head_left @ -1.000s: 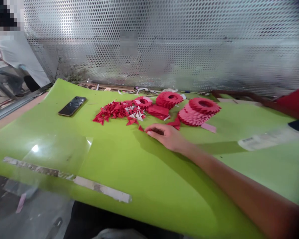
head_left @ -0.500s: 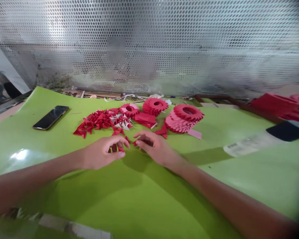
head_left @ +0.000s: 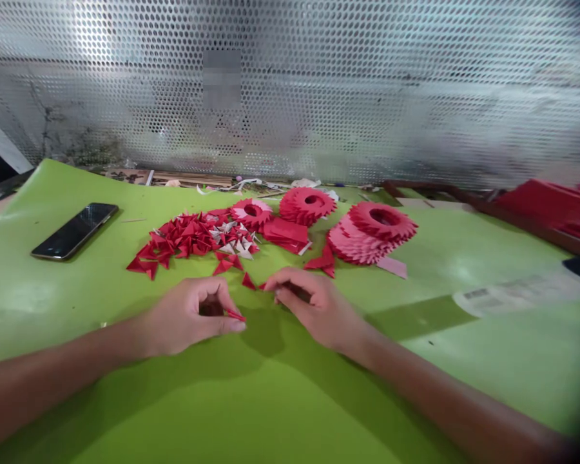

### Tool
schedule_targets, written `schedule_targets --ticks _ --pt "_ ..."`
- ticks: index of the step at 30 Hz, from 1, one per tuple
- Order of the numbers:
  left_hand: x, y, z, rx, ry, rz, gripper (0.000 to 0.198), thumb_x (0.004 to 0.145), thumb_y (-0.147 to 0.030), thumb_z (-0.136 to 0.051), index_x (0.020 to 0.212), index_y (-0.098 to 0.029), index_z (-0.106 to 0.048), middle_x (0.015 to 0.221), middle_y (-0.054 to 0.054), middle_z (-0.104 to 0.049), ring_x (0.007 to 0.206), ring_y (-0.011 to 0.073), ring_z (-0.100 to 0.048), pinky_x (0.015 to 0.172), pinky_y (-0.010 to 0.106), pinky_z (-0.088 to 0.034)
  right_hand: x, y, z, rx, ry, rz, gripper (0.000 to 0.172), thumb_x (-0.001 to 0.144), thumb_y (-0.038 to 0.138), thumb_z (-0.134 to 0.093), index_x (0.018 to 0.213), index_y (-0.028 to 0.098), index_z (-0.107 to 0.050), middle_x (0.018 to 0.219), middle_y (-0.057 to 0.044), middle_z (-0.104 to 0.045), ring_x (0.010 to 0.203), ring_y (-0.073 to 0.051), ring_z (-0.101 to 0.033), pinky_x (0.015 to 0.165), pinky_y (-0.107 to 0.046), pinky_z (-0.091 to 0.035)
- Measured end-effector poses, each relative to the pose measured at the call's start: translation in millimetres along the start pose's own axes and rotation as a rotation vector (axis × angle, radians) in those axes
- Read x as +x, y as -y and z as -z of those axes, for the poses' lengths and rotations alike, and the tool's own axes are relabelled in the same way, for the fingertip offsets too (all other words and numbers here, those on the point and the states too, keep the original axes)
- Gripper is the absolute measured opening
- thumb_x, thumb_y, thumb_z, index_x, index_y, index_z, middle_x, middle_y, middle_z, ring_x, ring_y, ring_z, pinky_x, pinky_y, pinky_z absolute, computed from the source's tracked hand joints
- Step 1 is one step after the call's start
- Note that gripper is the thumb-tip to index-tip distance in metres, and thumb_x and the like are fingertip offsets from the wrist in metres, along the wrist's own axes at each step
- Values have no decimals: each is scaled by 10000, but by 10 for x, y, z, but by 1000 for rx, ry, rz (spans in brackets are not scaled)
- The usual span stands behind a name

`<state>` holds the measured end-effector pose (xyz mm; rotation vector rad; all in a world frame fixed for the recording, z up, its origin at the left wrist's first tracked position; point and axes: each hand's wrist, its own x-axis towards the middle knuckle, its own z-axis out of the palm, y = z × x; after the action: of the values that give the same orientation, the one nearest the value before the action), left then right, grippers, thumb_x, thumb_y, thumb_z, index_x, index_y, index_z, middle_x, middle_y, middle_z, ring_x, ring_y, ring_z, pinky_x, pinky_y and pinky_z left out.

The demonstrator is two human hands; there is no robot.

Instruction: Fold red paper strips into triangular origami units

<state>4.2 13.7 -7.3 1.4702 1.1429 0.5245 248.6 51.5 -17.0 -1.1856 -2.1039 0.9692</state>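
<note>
My left hand (head_left: 193, 317) pinches a small folded red paper triangle (head_left: 236, 316) at its fingertips. My right hand (head_left: 314, 304) is curled around another red paper piece (head_left: 294, 292), mostly hidden by the fingers. A loose red triangle (head_left: 248, 281) lies on the green mat (head_left: 270, 399) between my hands. Just beyond them spreads a heap of folded red and white triangles (head_left: 188, 237). Further back stand red folded paper rings (head_left: 251, 214), another ring (head_left: 307, 206), a taller stack of rings (head_left: 370, 233) and a block of red paper (head_left: 286, 235).
A black smartphone (head_left: 75, 231) lies on the mat at left. A pink strip (head_left: 392, 267) sits by the stack, and a printed label (head_left: 522, 293) lies at right. Red pieces (head_left: 546, 206) rest in a brown-edged tray. Perforated metal sheeting (head_left: 290, 96) stands behind.
My left hand entered view after the earliest frame and now pinches a red piece. My view has turned and settled facing the mat, and my hands have drawn slightly apart.
</note>
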Motion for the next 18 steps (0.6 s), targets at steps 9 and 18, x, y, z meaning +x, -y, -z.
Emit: schedule_targets --ticks 9,18 --pt "8 -69 48 127 1 -90 368 854 -526 -674 946 -171 -713 712 0 -613 555 111 -449 480 232 -282 4 68 21 -45 96 16 284 885 445 -632 1080 256 -718 1086 -60 -723 866 -211 -655 723 -334 -527" --pt "51 -14 59 154 -30 -155 290 937 -382 -588 1130 -235 -746 855 33 -703 567 102 -479 480 214 -308 25 41 10 -85 118 4 289 906 477 -569 971 270 -760 930 -42 -768 794 -233 -689 684 -350 -549"
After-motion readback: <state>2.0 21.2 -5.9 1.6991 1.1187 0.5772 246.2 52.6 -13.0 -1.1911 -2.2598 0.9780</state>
